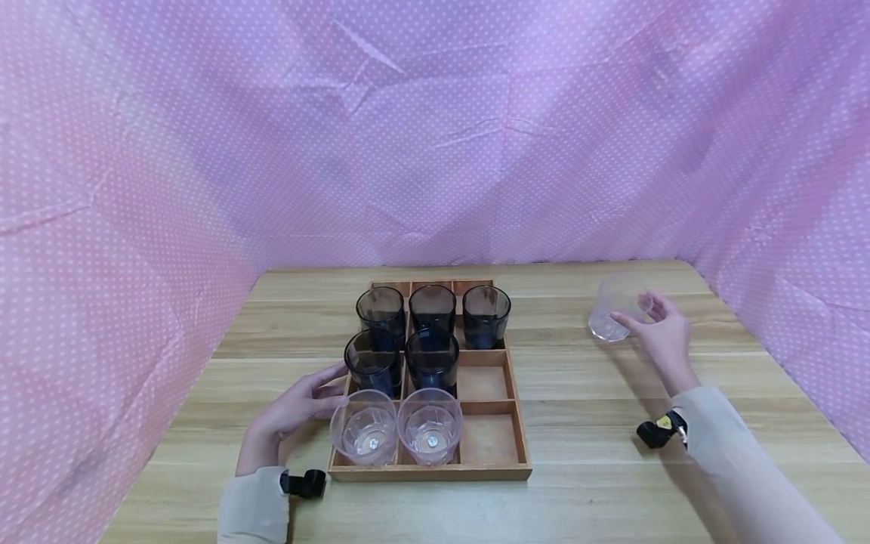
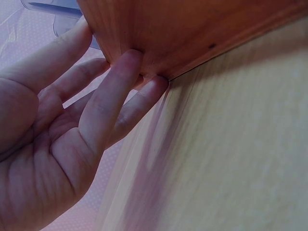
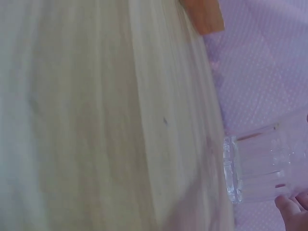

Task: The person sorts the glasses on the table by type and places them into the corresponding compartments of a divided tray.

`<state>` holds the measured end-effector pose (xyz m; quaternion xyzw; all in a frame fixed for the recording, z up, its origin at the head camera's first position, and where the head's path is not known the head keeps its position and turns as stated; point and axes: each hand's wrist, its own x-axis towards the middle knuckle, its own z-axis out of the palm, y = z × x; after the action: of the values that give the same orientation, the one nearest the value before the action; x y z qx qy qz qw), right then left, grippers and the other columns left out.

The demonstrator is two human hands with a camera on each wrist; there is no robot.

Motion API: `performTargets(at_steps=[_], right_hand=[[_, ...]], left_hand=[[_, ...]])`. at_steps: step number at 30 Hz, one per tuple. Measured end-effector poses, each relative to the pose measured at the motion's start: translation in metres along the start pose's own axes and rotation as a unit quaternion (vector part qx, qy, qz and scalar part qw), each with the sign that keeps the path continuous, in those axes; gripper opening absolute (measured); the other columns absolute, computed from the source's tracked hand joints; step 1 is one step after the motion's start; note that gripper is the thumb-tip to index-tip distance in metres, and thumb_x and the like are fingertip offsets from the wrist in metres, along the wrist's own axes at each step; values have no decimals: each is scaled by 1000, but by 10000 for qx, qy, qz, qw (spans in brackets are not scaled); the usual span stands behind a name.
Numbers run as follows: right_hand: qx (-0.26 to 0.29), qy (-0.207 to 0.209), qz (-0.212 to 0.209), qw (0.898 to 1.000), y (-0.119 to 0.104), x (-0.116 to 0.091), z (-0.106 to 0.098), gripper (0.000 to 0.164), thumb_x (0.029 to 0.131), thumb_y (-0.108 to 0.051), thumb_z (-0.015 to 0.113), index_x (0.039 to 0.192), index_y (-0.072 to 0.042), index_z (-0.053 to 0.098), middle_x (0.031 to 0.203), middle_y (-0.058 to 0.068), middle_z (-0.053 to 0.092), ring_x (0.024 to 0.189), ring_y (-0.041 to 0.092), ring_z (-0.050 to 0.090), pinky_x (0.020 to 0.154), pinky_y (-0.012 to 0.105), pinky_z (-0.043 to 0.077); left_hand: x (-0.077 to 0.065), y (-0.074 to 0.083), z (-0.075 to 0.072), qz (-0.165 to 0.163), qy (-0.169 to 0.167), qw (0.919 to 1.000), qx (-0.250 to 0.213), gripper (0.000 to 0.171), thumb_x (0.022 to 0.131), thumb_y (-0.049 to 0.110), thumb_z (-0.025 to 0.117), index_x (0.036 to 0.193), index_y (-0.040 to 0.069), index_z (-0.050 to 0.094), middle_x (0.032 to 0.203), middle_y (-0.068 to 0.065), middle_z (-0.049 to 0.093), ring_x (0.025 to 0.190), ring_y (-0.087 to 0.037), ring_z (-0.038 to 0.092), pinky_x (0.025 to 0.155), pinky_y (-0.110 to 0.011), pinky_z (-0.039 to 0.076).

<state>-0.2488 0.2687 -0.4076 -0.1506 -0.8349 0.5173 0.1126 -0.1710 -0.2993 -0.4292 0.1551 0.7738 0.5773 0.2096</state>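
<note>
My right hand (image 1: 662, 336) pinches a clear cup (image 1: 605, 321) between thumb and fingers at the table's right side. In the right wrist view the cup (image 3: 260, 166) shows its thick base, with a fingertip on its wall. My left hand (image 1: 299, 404) rests against the left side of a divided wooden tray (image 1: 435, 474). In the left wrist view, extended fingers (image 2: 103, 103) touch the tray's outer wall (image 2: 159, 33). Two clear cups, one (image 1: 365, 434) left of the other (image 1: 430, 434), stand in the front row. Several dark cups (image 1: 432, 366) fill compartments behind them.
Two compartments on the tray's right side, the front one (image 1: 488, 440) and the one behind it (image 1: 482, 381), show bare wood. The wooden table (image 1: 578, 468) is bordered by a pink dotted cloth (image 1: 435, 151) at the back and sides.
</note>
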Motion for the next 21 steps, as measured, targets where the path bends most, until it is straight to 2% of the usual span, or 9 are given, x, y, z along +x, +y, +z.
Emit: performTargets(at_steps=[6, 12, 15, 21], right_hand=[[-7, -340, -416, 9986, -7, -20, -1, 85, 83, -26, 78, 150, -3, 30, 151, 22, 39, 141, 31, 40, 103, 13, 43], [-2, -568, -924, 9941, -15, -44, 1, 80, 82, -20, 79, 146, 2, 37, 145, 16, 50, 125, 5, 54, 93, 5, 46], [88, -736, -1133, 9908, -19, -56, 2, 79, 82, -20, 79, 145, 2, 38, 141, 5, 56, 118, -7, 53, 90, 2, 45], [783, -1168, -1437, 9796, -25, -75, 6, 76, 80, -9, 79, 143, 5, 40, 121, -26, 60, 111, -17, 51, 89, 4, 46]], left_hand=[[0, 0, 0, -25, 39, 10000, 62, 80, 93, 17, 63, 150, -11, 13, 155, -36, 10, 137, -58, 25, 99, -35, 53], [0, 0, 0, -12, 48, 10000, 67, 80, 93, 17, 63, 150, -11, 14, 155, -36, 10, 137, -58, 25, 98, -35, 53], [0, 0, 0, -8, 41, 10000, 73, 80, 93, 16, 63, 150, -11, 14, 155, -36, 10, 137, -58, 24, 98, -35, 53], [0, 0, 0, -14, 56, 9999, 109, 80, 93, 17, 63, 150, -12, 14, 155, -36, 10, 136, -58, 25, 99, -35, 53]])
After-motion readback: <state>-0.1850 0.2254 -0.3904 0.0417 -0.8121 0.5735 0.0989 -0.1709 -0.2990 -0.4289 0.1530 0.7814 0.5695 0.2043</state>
